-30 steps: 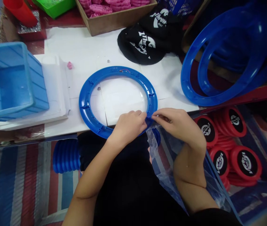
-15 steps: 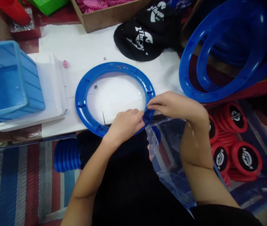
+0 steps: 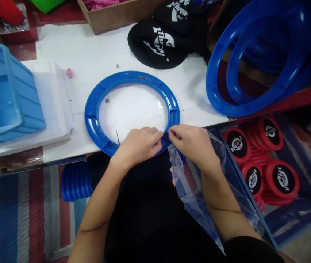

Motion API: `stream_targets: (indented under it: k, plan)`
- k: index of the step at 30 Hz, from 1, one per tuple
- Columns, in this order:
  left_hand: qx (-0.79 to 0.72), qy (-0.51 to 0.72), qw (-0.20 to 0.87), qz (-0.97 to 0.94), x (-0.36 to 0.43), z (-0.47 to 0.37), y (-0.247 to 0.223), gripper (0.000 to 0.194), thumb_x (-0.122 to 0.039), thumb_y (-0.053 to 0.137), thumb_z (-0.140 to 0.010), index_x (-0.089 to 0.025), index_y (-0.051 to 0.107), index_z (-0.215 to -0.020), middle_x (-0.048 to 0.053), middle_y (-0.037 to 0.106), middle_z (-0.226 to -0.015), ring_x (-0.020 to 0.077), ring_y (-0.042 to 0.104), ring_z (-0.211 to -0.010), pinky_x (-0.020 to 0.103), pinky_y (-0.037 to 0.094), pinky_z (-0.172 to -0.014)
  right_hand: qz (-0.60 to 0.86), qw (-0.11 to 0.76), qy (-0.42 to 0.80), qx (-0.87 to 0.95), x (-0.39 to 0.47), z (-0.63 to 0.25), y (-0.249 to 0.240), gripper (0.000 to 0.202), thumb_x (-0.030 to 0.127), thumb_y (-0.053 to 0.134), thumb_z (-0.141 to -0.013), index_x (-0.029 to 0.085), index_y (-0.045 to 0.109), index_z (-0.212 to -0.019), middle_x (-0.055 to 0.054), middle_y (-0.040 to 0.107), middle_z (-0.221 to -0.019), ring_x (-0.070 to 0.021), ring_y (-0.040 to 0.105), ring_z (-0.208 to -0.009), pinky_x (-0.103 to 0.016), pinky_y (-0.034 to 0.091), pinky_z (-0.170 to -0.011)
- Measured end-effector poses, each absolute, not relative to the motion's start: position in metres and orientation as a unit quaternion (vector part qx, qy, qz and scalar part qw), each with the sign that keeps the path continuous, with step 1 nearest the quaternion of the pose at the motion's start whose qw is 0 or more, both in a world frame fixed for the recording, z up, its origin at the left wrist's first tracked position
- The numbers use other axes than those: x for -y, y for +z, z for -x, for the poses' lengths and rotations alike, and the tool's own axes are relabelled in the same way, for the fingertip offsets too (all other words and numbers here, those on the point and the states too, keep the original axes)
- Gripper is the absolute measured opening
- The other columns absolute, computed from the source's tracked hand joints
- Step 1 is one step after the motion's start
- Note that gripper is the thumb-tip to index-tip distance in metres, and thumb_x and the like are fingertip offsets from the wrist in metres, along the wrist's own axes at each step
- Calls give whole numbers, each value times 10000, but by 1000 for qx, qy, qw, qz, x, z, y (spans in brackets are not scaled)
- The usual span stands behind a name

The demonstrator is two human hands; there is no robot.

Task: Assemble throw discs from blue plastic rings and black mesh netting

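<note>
A blue plastic ring [image 3: 91,120] lies with its hollow ribbed side up at the table's near edge, and a thin red wire [image 3: 146,78] sits in its far side. My left hand [image 3: 140,144] is closed on the near right part of the rim, fingers curled. Just right of it, my right hand [image 3: 192,144] has thumb and forefinger pinched together at the same rim. Whatever is between those fingertips, if anything, is too small to make out. On the white table sheet are a small metal ball [image 3: 117,66] and a pink piece [image 3: 69,73].
A light-blue bin [image 3: 26,98] stands at left. Black printed fabric discs [image 3: 155,47] lie behind the ring, beside a cardboard box [image 3: 111,18] of pink parts. More blue rings [image 3: 212,84] lean at right. Below them, a crate [image 3: 284,226] holds red discs [image 3: 281,179].
My right hand has moved down and left along the rim, its wrist dropping nearer my body. The left hand stays on the ring. The whole view has shifted slightly.
</note>
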State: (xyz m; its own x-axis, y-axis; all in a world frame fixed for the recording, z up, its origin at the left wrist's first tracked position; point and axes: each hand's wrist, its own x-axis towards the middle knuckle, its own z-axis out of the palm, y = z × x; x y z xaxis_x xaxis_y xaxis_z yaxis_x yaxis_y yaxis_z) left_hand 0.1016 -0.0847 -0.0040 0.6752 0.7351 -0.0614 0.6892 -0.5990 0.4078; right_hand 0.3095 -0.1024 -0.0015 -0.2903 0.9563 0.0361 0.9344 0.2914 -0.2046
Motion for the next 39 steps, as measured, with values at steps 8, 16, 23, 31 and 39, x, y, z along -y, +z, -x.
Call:
stream_targets:
  k: [8, 16, 23, 31, 39]
  plan:
    - [-392, 28, 258, -883, 80, -82, 16, 279, -382, 546, -1070, -203, 720, -946, 42, 778, -975, 233, 723, -924, 339, 419, -688, 600, 47, 7, 799, 130, -286, 0, 292, 173, 545, -1014, 197, 688, -760, -55, 690, -696, -175, 573, -622, -364, 172, -581]
    - [-456, 59, 233, -857, 79, -114, 5, 250, -279, 527, -1000, -202, 737, -886, 66, 794, -950, 249, 731, -875, 344, 362, -638, 619, 2, 52, 784, 128, -284, 9, 248, 168, 577, -1021, 191, 727, -824, -76, 757, -804, -216, 685, -718, -360, 244, -594]
    - [-527, 71, 261, -806, 77, -124, 3, 241, -315, 582, -924, -215, 782, -836, 84, 779, -833, 267, 712, -807, 347, 380, -665, 549, 114, 249, 789, 105, -327, 15, 218, 224, 601, -1015, 235, 812, -1066, -59, 839, -1050, -236, 761, -907, -331, 490, -793]
    - [-525, 92, 300, -791, 69, -126, -1, 220, -328, 627, -881, -209, 756, -749, 69, 722, -741, 240, 653, -732, 344, 358, -649, 545, 208, 324, 745, 64, -337, 22, 163, 337, 732, -929, 216, 801, -843, -27, 775, -780, -182, 641, -689, -311, 453, -638]
    - [-494, 80, 252, -828, 77, -127, -4, 268, -259, 535, -945, -182, 778, -862, 93, 766, -833, 259, 705, -786, 350, 362, -659, 557, 224, 320, 733, 50, -340, -2, 147, 332, 757, -897, 211, 782, -818, -2, 698, -698, -164, 560, -651, -314, 410, -624]
